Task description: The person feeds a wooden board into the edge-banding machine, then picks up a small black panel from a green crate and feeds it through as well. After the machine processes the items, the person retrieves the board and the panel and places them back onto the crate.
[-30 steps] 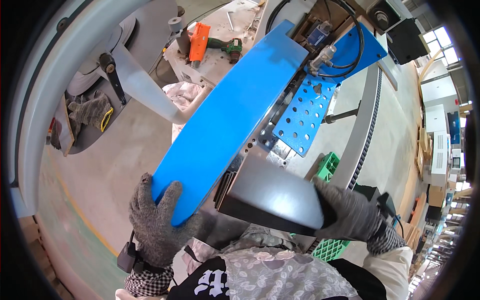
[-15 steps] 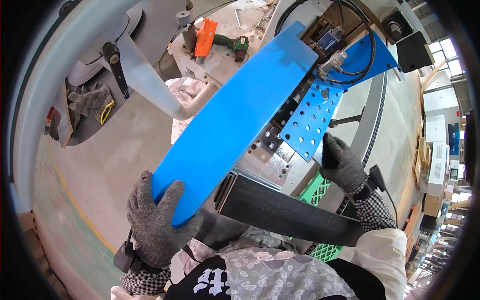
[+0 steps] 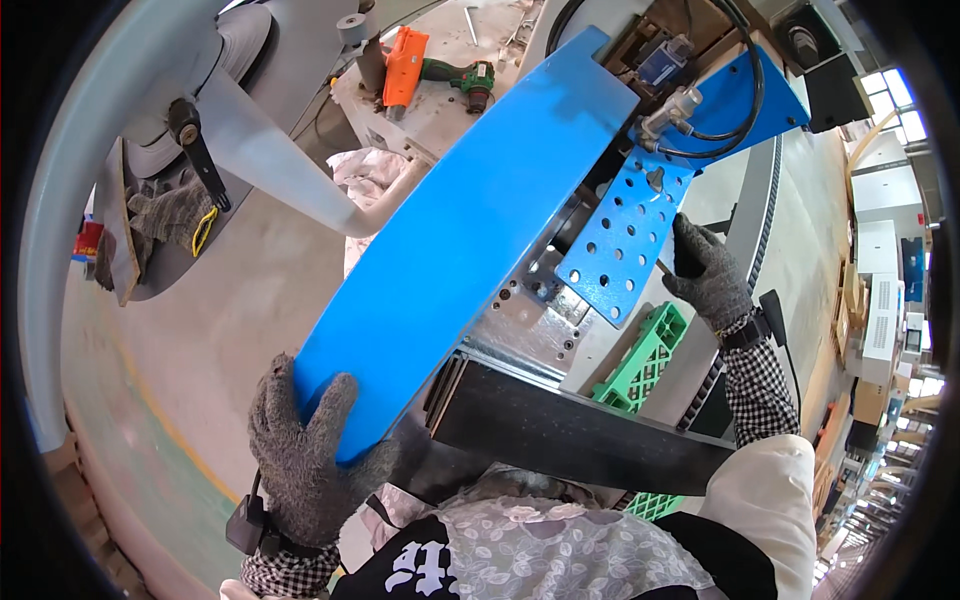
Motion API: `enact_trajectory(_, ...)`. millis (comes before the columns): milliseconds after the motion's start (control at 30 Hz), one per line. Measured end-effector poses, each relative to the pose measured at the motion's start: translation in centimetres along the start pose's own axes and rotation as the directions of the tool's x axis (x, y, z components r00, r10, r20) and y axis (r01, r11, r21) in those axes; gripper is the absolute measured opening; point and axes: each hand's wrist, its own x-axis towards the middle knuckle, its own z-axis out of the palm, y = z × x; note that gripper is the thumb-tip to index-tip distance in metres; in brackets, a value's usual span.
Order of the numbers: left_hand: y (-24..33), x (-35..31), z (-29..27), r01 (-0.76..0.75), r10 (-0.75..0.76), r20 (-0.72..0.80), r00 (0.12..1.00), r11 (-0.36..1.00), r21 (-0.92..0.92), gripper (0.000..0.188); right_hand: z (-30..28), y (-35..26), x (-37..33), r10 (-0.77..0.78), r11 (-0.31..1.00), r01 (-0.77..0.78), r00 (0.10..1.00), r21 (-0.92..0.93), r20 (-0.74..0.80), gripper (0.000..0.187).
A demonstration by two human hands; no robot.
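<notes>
A long, smooth blue panel (image 3: 470,230) slants from lower left to upper right across a machine. My left hand (image 3: 310,440), in a grey knit glove, is wrapped round its near end, the thumb on top. Beyond the panel's right side sits a blue perforated plate (image 3: 622,245) with rows of round holes. Next to the plate's right edge is my gloved right hand (image 3: 712,275), fingers bent and thumb apart, with nothing visible between them. I cannot tell whether it touches the plate. Above the plate are a metal fitting (image 3: 668,118) and looped black tubing (image 3: 745,120).
A black bar (image 3: 570,430) crosses in front of me. A green plastic crate (image 3: 640,365) stands below on the right. An orange and green power tool (image 3: 405,70) lies on a bench at the back. Grey gloves (image 3: 165,215) rest on a round grey surface at left.
My right hand has moved up along the perforated plate's right edge, away from its lower corner. My left hand stays on the panel's end. The view has shifted slightly.
</notes>
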Motion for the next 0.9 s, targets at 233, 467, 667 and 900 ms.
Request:
enact_trajectory(233,0.2,-0.1,0.1,-0.015,0.016,-0.014,1.000,0.999,0.038,0.076,-1.7,1.6,2.6,0.012,1.000,-0.012,0.999,0.004,-0.047,0.092)
enact_trajectory(467,-0.2,0.1,0.4,-0.020,0.022,-0.026,0.999,0.998,0.067,0.073,-4.1,-6.5,0.6,-0.117,0.958,0.136,0.989,-0.251,0.090,0.046)
enact_trajectory(667,0.0,0.5,-0.2,-0.010,0.009,-0.035,0.999,0.999,-0.038,0.074,-3.5,-18.3,-13.0,-0.127,0.977,0.201,0.822,-0.073,0.555,0.108)
enact_trajectory(900,-0.4,0.1,0.4,-0.015,0.015,-0.045,0.999,1.000,0.000,0.076,-3.8,-12.0,-10.1,0.021,0.999,-0.030,0.911,0.016,0.413,0.105)
